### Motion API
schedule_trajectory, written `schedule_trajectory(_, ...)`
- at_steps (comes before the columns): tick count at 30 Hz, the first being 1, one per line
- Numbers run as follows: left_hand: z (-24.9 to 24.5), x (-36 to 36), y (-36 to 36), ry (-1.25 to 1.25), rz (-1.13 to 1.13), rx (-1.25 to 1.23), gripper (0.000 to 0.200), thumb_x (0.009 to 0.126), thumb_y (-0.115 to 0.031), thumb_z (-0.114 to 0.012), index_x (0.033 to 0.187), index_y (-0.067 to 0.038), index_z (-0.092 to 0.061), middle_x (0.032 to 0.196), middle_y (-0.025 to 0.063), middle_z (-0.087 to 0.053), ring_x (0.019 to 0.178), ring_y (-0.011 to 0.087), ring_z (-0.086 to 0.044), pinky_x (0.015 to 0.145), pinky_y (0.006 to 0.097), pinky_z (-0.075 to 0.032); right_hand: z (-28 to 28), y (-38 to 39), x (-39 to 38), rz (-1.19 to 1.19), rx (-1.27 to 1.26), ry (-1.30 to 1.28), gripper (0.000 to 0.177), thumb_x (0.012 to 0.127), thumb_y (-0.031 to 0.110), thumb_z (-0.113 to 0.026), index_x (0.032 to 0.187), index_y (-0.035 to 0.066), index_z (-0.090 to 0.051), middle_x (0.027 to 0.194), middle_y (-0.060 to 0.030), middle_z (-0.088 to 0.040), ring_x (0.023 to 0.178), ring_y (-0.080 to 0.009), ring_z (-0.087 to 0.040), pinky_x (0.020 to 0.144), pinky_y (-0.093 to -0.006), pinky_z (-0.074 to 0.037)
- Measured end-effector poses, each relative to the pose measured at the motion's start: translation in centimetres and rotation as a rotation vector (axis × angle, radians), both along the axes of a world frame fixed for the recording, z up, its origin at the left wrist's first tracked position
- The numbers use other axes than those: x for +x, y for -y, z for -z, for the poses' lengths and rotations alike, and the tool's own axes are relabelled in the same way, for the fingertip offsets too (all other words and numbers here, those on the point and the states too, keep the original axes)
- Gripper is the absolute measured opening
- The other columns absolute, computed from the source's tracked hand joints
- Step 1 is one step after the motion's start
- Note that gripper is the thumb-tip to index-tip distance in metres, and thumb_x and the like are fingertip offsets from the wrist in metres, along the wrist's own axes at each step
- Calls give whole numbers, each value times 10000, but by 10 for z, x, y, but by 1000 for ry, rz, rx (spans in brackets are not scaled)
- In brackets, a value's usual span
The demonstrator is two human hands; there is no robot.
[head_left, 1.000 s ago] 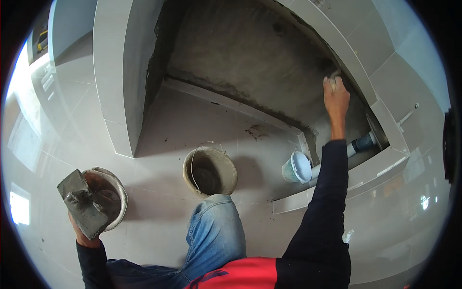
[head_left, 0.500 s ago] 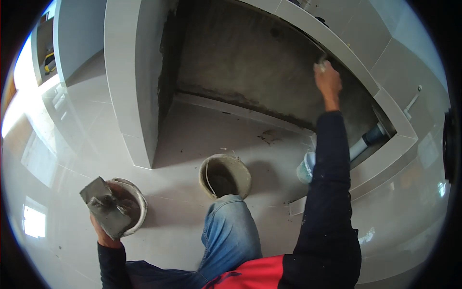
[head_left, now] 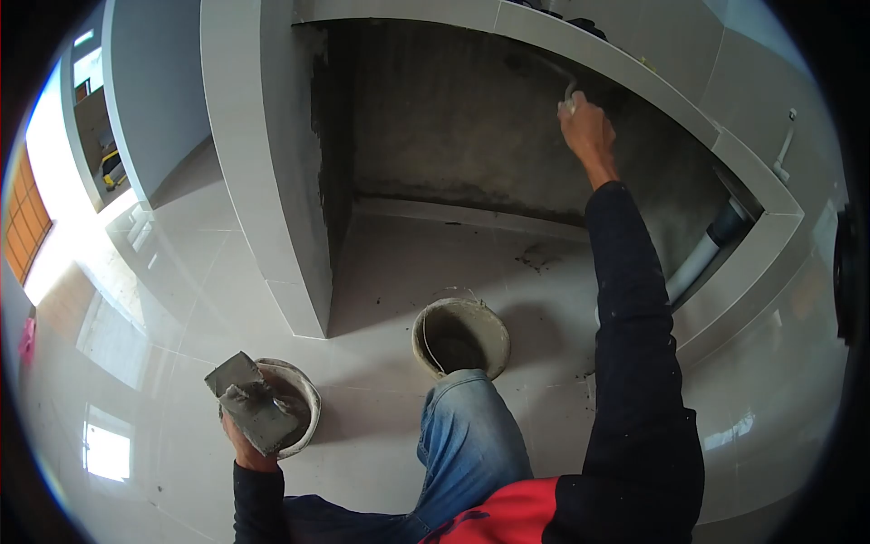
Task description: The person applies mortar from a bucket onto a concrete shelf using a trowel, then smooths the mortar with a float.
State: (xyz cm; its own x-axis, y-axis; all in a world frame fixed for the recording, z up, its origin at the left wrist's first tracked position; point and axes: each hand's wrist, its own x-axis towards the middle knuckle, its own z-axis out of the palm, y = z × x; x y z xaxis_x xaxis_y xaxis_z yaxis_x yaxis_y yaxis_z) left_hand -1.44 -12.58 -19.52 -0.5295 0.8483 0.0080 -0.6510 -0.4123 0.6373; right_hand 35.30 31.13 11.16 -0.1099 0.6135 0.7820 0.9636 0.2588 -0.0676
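My left hand (head_left: 243,446) is wrapped under a rectangular grey plasterer's hawk (head_left: 237,374), which carries a lump of wet mortar (head_left: 258,403). The hawk overlaps a bucket (head_left: 312,395) with a mortar-smeared rim. Far forward, my right hand (head_left: 587,129) is closed around a trowel (head_left: 571,87). Its bent metal neck shows above my fingers, and the blade is hard to make out against the dark, rough cement wall (head_left: 444,118) of the recess, close under the tiled ledge (head_left: 625,77).
A second bucket (head_left: 495,337) with a wire handle stands by my knee (head_left: 471,408). On the right, a grey pipe (head_left: 698,265) with a black collar (head_left: 730,221) enters the recess. A tiled pillar (head_left: 272,199) rises at the left. Mortar crumbs (head_left: 535,258) lie on the glossy tile floor (head_left: 390,254).
The view has shifted, so the buckets and pillar sit further right. My right hand has moved left along the upper wall with the trowel. The left hand still holds the loaded hawk over the bucket.
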Motion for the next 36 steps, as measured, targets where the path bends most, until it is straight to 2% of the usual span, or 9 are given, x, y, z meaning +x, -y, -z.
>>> schedule_trajectory(10,-3,-2,11,-51,-102,-36,413,982,-323,-374,1176,-6,-553,1095,151,-624,938,277,-638,765,393,-572,44,49,50,-6,-29,-216,282,907,341,-557,1007,78,-564,908,-178,-672,899,-403,-629,725,-495,-495)
schedule_trajectory(18,-10,3,12,25,44,15,432,957,-340,-399,1178,-5,-559,1130,134,-604,1049,277,-582,880,440,-509,8,16,36,33,129,76,318,916,347,-548,1027,51,-580,939,-185,-666,914,-397,-632,748,-494,-502)
schedule_trajectory(21,-16,9,8,239,87,38,447,947,-355,-407,1190,-8,-551,1148,126,-594,1066,279,-566,883,434,-495,41,-14,95,-277,184,178,483,923,406,-554,1169,-9,-573,991,-216,-664,903,-396,-646,745,-437,-516)
schedule_trajectory(23,-8,6,6,206,-20,14,418,965,-344,-396,1165,-17,-561,1058,138,-633,947,276,-625,821,435,-531,72,76,58,-368,-113,-249,501,930,410,-545,1157,-36,-575,838,-159,-668,741,-214,-651,649,-328,-517)
schedule_trajectory(25,-49,20,-1,199,-105,-137,411,944,-358,-345,1138,-48,-531,1040,159,-592,905,343,-610,802,536,-505,107,125,43,-530,-290,-184,377,927,339,-562,1047,-17,-596,720,-73,-607,617,-138,-572,560,-291,-457)
schedule_trajectory(28,-70,9,-5,190,170,2,420,937,-364,-360,1148,-39,-524,1035,162,-591,874,337,-621,786,520,-517,162,181,-10,-927,-397,-119,197,881,206,-620,867,9,-614,712,-71,-613,606,-121,-568,566,-297,-452)
schedule_trajectory(29,-77,6,-11,179,96,-77,425,935,-368,-365,1141,-34,-526,1026,166,-593,855,334,-627,775,512,-524,170,196,-28,-952,-634,-81,173,844,171,-653,854,2,-616,744,-103,-632,650,-172,-611,596,-331,-472)
schedule_trajectory(32,-94,6,-17,67,-6,-94,417,946,-380,-394,1114,-28,-542,978,142,-613,808,281,-648,719,440,-554,209,223,-78,-1422,-504,-132,211,684,59,-697,845,-6,-577,804,-156,-623,667,-318,-623,601,-382,-491)
schedule_trajectory(36,-125,17,-17,-97,-157,-140,404,967,-387,-406,1084,-29,-552,935,116,-627,761,221,-660,656,353,-581,206,240,-107,-1502,-413,33,247,642,39,-691,849,14,-560,759,-137,-573,643,-317,-604,587,-390,-492)
